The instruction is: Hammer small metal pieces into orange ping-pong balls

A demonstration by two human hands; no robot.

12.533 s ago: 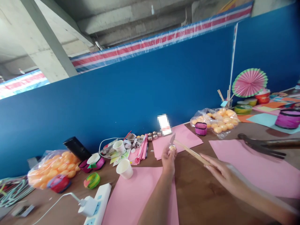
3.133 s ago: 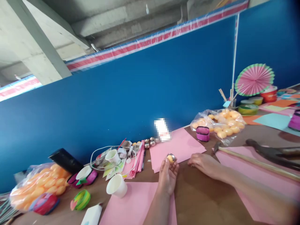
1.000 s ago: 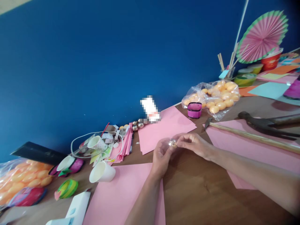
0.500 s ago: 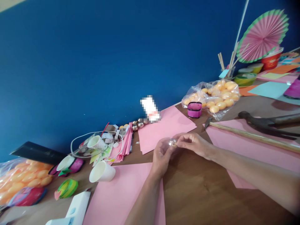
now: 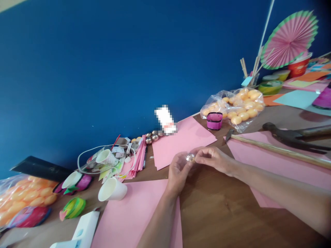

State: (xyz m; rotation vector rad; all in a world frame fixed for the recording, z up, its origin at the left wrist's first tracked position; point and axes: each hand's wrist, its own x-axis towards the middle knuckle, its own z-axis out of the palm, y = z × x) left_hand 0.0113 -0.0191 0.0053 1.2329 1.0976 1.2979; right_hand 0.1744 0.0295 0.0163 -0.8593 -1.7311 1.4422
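My left hand (image 5: 178, 168) holds a small shiny round ball (image 5: 190, 157) at its fingertips, above the brown table (image 5: 219, 213). My right hand (image 5: 214, 160) meets it from the right, with thumb and finger pinched against the same ball. Both hands hover over the gap between two pink paper sheets (image 5: 181, 141) (image 5: 139, 213). A long wooden stick with a metal tip (image 5: 274, 150) lies on the pink sheet to the right of my hands, untouched.
A white paper cup (image 5: 113, 189) lies on its side left of my arm. Bags of orange balls (image 5: 236, 105) (image 5: 23, 196), a pink tape roll (image 5: 214, 121), a hammer (image 5: 292, 136), a white power strip (image 5: 82, 230) and craft clutter by the blue wall (image 5: 124, 156) surround me. A pink paper fan (image 5: 289, 39) stands at the far right.
The stick left my right hand and now lies on the table. My right hand came to the ball held in my left; over the last second nothing has visibly moved.
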